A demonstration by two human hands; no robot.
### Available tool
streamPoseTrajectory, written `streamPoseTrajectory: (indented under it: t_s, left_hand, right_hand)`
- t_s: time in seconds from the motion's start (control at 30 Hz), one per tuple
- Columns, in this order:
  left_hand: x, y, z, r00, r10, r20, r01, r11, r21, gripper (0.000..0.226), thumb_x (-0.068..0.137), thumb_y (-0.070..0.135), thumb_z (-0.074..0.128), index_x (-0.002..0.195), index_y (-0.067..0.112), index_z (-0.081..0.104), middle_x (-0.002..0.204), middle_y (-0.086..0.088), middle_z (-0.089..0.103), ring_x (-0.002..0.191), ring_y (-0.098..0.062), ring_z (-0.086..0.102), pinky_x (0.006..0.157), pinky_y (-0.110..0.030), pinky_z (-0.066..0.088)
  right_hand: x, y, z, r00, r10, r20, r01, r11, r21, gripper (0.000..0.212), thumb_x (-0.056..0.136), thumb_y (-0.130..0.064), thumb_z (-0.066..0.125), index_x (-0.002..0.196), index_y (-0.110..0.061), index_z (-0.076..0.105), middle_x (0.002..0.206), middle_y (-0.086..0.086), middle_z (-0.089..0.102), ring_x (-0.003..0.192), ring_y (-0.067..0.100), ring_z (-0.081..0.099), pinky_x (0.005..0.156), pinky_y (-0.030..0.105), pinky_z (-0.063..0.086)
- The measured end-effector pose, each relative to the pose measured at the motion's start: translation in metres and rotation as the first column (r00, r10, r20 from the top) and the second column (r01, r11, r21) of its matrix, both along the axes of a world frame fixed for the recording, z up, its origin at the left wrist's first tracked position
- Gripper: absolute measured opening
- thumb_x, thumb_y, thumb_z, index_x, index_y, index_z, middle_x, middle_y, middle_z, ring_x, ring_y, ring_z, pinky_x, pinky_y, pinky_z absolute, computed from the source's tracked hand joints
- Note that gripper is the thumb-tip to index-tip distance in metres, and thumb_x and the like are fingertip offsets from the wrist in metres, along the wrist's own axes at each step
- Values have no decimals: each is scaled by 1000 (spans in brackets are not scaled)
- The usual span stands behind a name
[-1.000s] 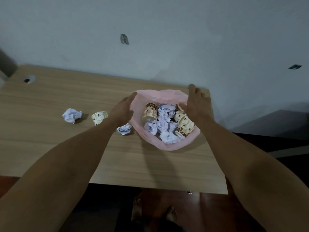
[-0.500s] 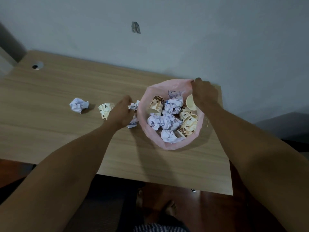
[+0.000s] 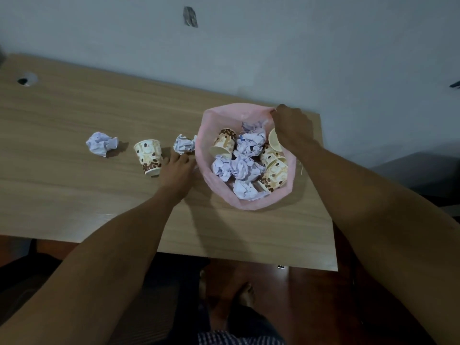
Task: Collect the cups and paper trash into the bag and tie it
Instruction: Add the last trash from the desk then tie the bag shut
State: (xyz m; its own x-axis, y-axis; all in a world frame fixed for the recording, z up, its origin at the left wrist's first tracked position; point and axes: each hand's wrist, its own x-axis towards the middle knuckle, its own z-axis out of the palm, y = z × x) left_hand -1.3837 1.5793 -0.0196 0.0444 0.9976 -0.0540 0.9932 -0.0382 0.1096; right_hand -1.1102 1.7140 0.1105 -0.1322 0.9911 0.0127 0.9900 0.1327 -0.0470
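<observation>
One wood table (image 3: pixel 74 195) fills most of the view, butted against a pale wall (image 3: pixel 323 46) at 12 o'clock; a round cable hole (image 3: pixel 25 80) sits near its 10 o'clock corner. Wall has a small dark patch (image 3: pixel 190 17) high up.

Next in size, the pink bag (image 3: pixel 249 206) stands open on the table's right part, approx 1 o'clock from view centre. Inside: several crumpled paper balls (image 3: pixel 245 168) w/ bean-print cups, one cup (image 3: pixel 224 143) tilted at the bag's 10 o'clock side, another cup (image 3: pixel 275 174) lying at its 4 o'clock side.

R hand (image 3: pixel 292 127) is at the bag's 1 o'clock rim, fingers curled and pinching the plastic edge. A pale cup rim shows just under the hand; can't tell if the hand touches it.

L hand (image 3: pixel 175 170) rests low on the table at the bag's 9 o'clock, fingers extended, holding nothing; fingertips sit just beside the loose cup (image 3: pixel 148 155) & just below the near paper ball (image 3: pixel 184 144).

Loose cup stands upright on the table, at 9 o'clock from the bag. Near paper ball lies against the bag's outer wall, touching it or close to. A 2nd paper ball (image 3: pixel 101 143) lies further out at 9 o'clock, apart from the cup.

Bare feet (image 3: pixel 231 292) show on the dark floor at 6 o'clock, under the table edge.
</observation>
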Motion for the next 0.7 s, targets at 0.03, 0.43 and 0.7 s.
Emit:
streamPoseTrajectory:
  t_s: [0.03, 0.43, 0.7]
  left_hand:
    - [-1, -3, 3, 1000, 3, -11, -3, 1000, 28, 35, 85, 20, 63, 119, 11, 67, 112, -15, 68, 110, -40, 56, 87, -49, 44]
    - [60, 19, 83, 894, -356, 274, 249, 900, 357, 39, 94, 22, 65, 130, 10, 55, 122, -12, 59, 99, -31, 60, 80, -40, 49]
    - [100, 42, 48, 868, -325, 376, 277, 944, 178, 52, 95, 36, 64, 141, 17, 49, 149, -10, 44, 105, -35, 65, 70, -42, 57]
  right_hand:
    - [-1, -1, 2, 1000, -3, -7, 3, 1000, -6, 28, 107, -26, 41, 119, -8, 58, 117, 24, 65, 107, 45, 64, 90, 50, 53]
    - [-15, -12, 20, 995, -52, -91, 47, 997, -58, 33, 107, -29, 39, 118, -9, 63, 121, 21, 65, 112, 42, 64, 92, 44, 50]
    - [-14, -1, 17, 988, -11, -152, 5, 999, -39, 36, 106, -38, 39, 112, -12, 63, 117, 21, 65, 110, 41, 62, 88, 42, 47]
